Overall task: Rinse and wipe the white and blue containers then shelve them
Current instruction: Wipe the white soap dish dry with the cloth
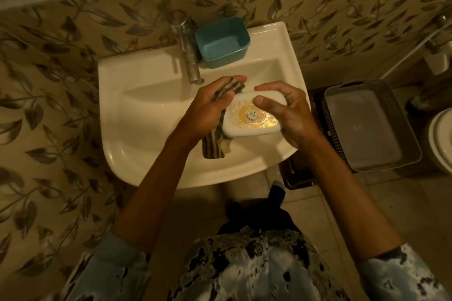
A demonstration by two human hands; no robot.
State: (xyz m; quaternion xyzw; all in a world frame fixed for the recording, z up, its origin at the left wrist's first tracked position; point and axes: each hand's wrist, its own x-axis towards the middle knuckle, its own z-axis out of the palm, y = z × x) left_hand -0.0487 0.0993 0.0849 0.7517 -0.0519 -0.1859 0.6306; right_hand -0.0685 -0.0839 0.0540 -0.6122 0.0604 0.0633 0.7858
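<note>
Over the white sink (137,115) my right hand (286,112) grips a white container (249,121) with a gold label, thumb on top and fingers curled round its far edge. My left hand (208,107) holds a dark striped cloth (215,142) against the container's left side; the cloth's end hangs down into the basin. A blue container (222,43) stands open side up on the sink's back ledge, just right of the tap (187,56).
A grey plastic basket (367,124) holding a clear tray sits to the right of the sink on a dark perforated crate (318,115). A toilet rim (440,139) shows at the far right. Leaf-patterned tiles cover the wall.
</note>
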